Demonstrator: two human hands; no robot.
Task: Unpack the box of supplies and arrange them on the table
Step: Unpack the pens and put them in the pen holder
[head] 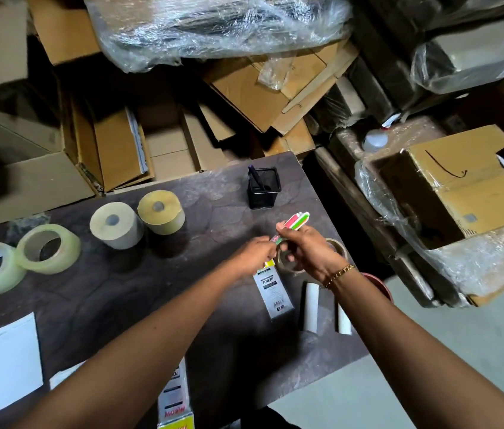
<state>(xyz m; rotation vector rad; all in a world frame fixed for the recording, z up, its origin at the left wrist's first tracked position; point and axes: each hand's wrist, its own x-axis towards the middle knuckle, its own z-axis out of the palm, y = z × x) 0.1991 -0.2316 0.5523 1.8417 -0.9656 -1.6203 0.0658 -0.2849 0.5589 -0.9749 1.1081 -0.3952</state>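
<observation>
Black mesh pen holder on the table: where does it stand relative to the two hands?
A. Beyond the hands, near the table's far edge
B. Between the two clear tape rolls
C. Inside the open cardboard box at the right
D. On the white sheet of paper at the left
A: the black mesh pen holder stands on the dark table past the left hand and right hand, close to the far edge.

Five tape rolls (pixel 49 248), two white tubes (pixel 311 306)
</observation>
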